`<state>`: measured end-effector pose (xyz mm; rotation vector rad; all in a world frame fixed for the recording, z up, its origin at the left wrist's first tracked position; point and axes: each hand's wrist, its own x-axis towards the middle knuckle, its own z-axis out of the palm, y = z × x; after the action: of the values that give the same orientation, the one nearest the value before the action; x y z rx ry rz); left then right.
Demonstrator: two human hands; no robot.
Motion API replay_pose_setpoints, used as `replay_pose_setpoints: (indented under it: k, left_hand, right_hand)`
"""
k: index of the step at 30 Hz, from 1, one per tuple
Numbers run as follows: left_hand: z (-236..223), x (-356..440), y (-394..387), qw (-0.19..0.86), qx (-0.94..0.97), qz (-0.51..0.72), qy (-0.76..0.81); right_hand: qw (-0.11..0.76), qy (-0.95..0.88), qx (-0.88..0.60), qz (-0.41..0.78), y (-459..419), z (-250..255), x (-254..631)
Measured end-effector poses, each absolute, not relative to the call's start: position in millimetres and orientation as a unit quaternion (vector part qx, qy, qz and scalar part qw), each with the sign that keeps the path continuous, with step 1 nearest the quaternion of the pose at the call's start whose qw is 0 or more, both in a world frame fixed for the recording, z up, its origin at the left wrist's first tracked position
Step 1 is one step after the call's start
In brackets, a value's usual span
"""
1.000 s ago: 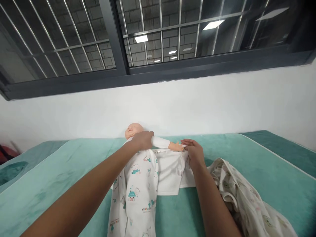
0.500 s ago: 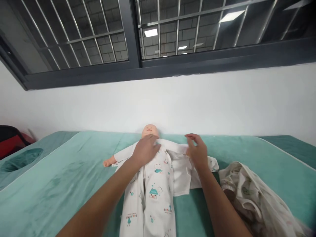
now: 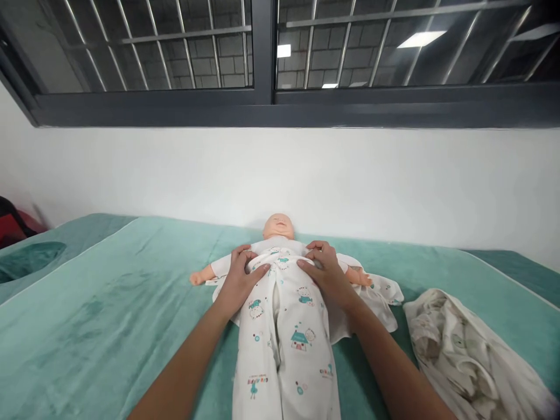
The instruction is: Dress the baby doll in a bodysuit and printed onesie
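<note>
A baby doll (image 3: 279, 226) lies on its back with its head by the wall and both arms spread. It wears a white long-sleeved top (image 3: 221, 265). White printed baby trousers (image 3: 301, 326) cover its body from the chest down. My left hand (image 3: 242, 275) grips the upper edge of the trousers on the left side, thumb on the front. On the opposite side, my right hand (image 3: 327, 274) has its fingers curled on the same edge. A white printed baby garment (image 3: 382, 294) lies spread under the doll, showing at the right.
A crumpled white cloth garment (image 3: 468, 350) lies to the right on the green padded bed (image 3: 131, 326). Behind the bed rises a white wall (image 3: 175, 175) below a barred window (image 3: 262, 58). A face hole (image 3: 30, 259) and a red and black bag (image 3: 15, 224) are at the left.
My left hand has moved from the doll's neck to the trousers' edge. My right hand has left the sleeve and come inward to the trousers. The doll's hand now shows at the right.
</note>
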<state>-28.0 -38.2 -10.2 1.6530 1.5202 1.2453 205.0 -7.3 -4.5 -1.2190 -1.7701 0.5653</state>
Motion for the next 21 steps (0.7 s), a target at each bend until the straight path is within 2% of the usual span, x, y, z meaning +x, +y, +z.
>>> replay_pose_setpoints:
  k: [3,6,8,11,13,15,16,21]
  left_hand:
    - [-7.9,-25.5,-41.2,0.230,0.641,0.456,0.573]
    - [-6.0,-24.6,-46.5,0.215,0.636,0.440,0.596]
    - [-2.7,-29.8,-51.3,0.256,0.625,0.425,0.602]
    - [5.6,-48.2,-62.2,0.370,0.659,0.364,0.544]
    - [10.1,-60.8,-71.9,0.440,0.687,0.305,0.491]
    - [10.3,-66.7,-82.5,0.466,0.692,0.277,0.476]
    - [8.3,-66.3,-87.7,0.458,0.689,0.282,0.487]
    - [-9.4,-54.2,-110.1,0.351,0.649,0.379,0.559]
  right_hand:
    - [0.490,-0.673,-0.447,0.329,-11.2,-2.8,209.3]
    - [0.463,-0.646,-0.396,0.460,-16.4,-0.7,219.1]
    - [0.413,-0.671,-0.406,0.463,-21.2,2.2,225.8]
    - [0.311,-0.727,-0.442,0.423,-33.3,9.2,232.9]
    - [0.249,-0.738,-0.439,0.448,-44.3,11.9,234.3]
    - [0.223,-0.733,-0.434,0.474,-55.5,9.1,232.2]
    - [0.236,-0.725,-0.440,0.474,-60.7,5.5,229.7]
    - [0.404,-0.634,-0.503,0.426,-85.7,-17.3,214.0]
